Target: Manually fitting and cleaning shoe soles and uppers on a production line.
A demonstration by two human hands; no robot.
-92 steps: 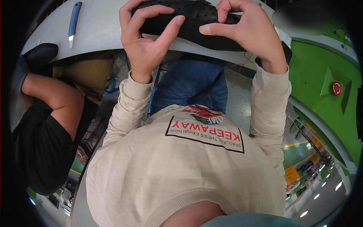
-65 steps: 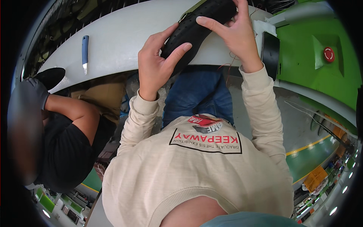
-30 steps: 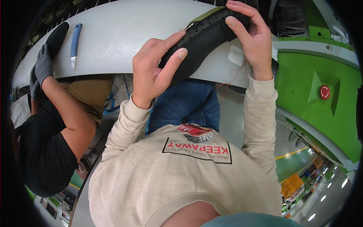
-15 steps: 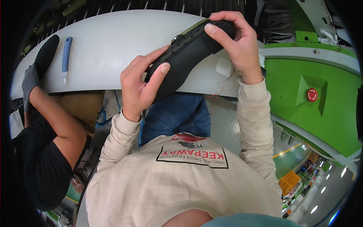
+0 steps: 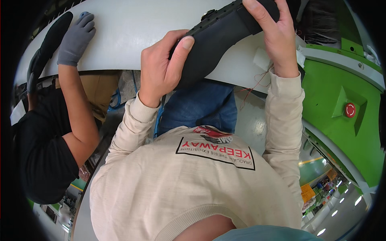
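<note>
A black shoe [image 5: 219, 50] is held tilted over the near edge of the worktable, its smooth sole turned toward me. Small dots run along its far side, where a round metal piece like a buckle shows. My left hand [image 5: 163, 66] grips the left end, thumb on the sole and fingers behind. Around the heel end at the right my right hand [image 5: 279, 42] is closed, with its thumb across the heel; its fingers are partly cut off by the picture's upper edge.
At left, a co-worker's grey-gloved hand [image 5: 76, 42] covers a blue-handled knife [image 5: 84, 14] beside another black shoe [image 5: 50, 38]. The pale worktable [image 5: 120, 38] spans the far side. Loose reddish threads [image 5: 257, 82] hang off its edge. A green machine [image 5: 333, 88] with a red button [image 5: 350, 110] stands right.
The shoe and both my hands appear higher and farther right, as the whole view has shifted. The co-worker's gloved hand has come onto the blue-handled knife, which lay free before.
</note>
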